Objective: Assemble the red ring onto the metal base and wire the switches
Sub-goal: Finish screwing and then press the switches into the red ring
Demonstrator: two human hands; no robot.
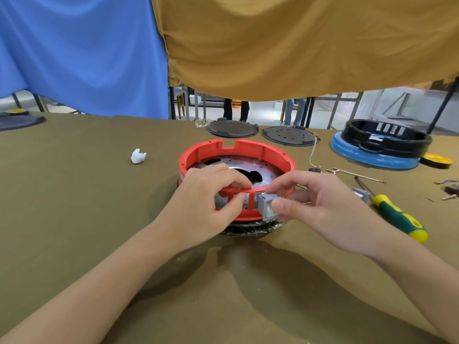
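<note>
The red ring (248,148) sits on the round metal base (267,171) at the middle of the table. My left hand (211,194) grips the ring's near rim, fingers curled over the top edge and thumb on the slotted front wall. My right hand (315,204) pinches a small grey switch (267,207) and holds it against the ring's front wall, at the right end of the slots. A second grey switch (360,194) lies on the table to the right.
A green and yellow screwdriver (400,219) lies right of my right hand. Loose wires and metal strips (347,173) lie behind it. Two dark round plates (232,129) stand at the back, a black ring on a blue base (382,142) far right, a white crumpled scrap (138,156) left.
</note>
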